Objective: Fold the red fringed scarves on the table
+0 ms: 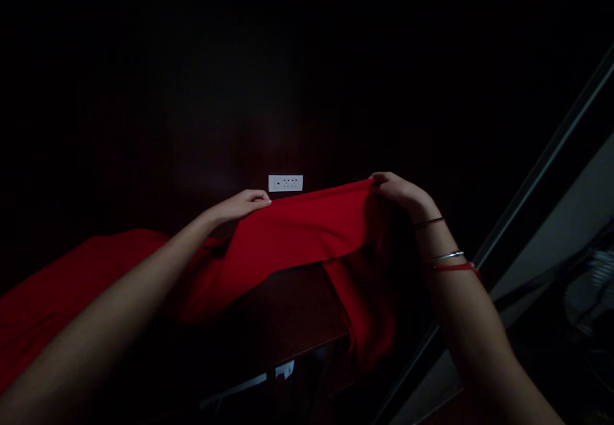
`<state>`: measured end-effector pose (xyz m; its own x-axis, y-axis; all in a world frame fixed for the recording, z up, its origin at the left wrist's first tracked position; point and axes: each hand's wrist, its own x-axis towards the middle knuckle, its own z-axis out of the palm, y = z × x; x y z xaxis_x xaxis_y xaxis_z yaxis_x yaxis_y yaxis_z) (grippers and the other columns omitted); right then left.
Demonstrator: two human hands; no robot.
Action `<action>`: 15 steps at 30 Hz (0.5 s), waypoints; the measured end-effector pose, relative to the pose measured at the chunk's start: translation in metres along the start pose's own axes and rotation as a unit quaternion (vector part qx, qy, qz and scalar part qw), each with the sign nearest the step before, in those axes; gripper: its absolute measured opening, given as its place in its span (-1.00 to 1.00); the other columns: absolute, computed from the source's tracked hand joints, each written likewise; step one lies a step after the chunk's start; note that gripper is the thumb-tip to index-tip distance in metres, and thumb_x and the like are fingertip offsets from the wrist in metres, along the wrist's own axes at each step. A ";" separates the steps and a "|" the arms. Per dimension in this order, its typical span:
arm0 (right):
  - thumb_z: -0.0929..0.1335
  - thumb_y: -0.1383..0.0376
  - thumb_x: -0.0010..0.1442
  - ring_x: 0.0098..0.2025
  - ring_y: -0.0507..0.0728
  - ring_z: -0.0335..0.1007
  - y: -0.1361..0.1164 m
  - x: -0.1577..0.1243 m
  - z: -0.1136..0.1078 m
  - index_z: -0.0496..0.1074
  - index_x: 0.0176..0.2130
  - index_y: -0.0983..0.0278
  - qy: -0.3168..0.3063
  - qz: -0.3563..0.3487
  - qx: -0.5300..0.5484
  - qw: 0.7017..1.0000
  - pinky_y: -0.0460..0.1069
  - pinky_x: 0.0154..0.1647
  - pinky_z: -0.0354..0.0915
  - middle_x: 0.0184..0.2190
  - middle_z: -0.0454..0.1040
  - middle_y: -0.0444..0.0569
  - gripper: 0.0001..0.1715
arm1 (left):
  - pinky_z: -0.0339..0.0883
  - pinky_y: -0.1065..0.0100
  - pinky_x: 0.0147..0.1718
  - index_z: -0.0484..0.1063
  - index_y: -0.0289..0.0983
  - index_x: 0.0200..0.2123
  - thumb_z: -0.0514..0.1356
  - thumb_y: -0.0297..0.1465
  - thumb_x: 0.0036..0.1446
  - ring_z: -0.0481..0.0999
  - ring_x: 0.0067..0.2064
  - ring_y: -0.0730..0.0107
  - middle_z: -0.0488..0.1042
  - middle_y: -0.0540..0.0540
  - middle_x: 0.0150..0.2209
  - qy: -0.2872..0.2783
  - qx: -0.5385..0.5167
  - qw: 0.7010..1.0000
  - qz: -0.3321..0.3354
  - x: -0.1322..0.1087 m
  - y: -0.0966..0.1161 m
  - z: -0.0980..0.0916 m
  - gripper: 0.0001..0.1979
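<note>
A large red cloth (pixel 307 230) is stretched between my two hands, its top edge pulled nearly straight and rising to the right. My left hand (pixel 244 203) pinches that edge with thumb and fingers. At the other end, my right hand (pixel 396 187) is closed on the upper right part of the same cloth, and wears bangles at the wrist. More of the fabric lies to the left under my left forearm, and a fold hangs down on the right past the table corner. What kind of cloth it is, I cannot tell.
Beneath the cloth is a dark wooden table (pixel 297 310), its front edge and right corner showing. A white power outlet (pixel 285 183) sits on the dark wall behind. A slanting metal-edged frame (pixel 542 150) runs along the right. Most surroundings are too dark to make out.
</note>
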<state>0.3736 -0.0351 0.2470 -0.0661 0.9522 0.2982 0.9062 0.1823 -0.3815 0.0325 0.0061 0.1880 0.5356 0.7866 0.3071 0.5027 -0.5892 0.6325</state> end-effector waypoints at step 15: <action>0.08 0.40 0.15 -0.19 0.12 0.26 0.083 0.075 0.188 0.20 -0.10 0.31 0.000 0.034 -0.268 0.963 -0.05 -0.32 0.17 -0.18 0.29 0.14 -0.68 | 0.11 0.15 -0.17 0.30 -0.33 -0.19 -0.11 -0.44 0.07 0.29 -0.11 0.15 0.32 -0.26 -0.16 0.130 0.240 0.950 -0.154 0.073 -0.114 0.162 -0.72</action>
<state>0.3652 0.0974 0.0735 0.0018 0.9574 0.2887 0.9938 -0.0339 0.1061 0.1241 0.1009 0.0236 0.1599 0.9172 0.3649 0.8933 -0.2917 0.3419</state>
